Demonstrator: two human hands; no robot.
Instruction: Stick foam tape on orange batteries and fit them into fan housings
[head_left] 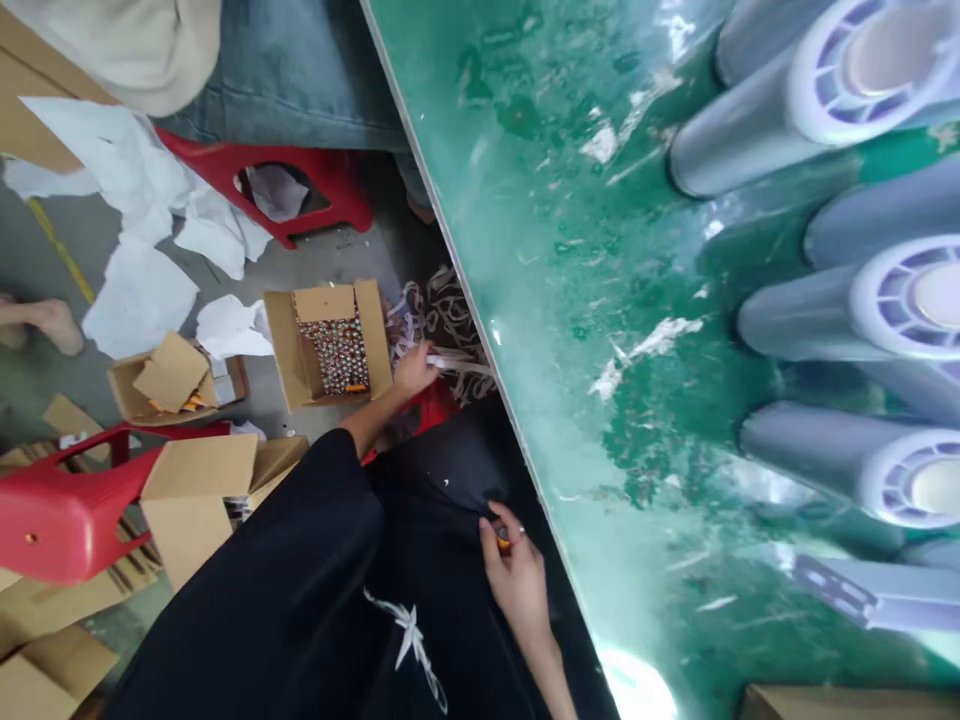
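Observation:
My left hand (415, 371) is closed on a bunch of thin white strips (452, 362), beside the table edge and low over the floor. Right by it stands an open cardboard box (379, 340) packed with many small shiny round-ended pieces (341, 355). More loose strips (448, 305) lie in a tangle beyond the hand. My right hand (517, 575) is above my dark-clothed lap, its thumb and finger closed around a small orange thing (503, 538). Most of that thing is hidden by the fingers, so its kind is unclear.
A green worn tabletop (555, 330) fills the right side, with several grey-white cylinders (795, 320) on it. At left are red stools (67, 510), cardboard boxes (199, 480) and white paper sheets (142, 295). A person in jeans (300, 80) sits at the top; a bare foot (56, 325) shows far left.

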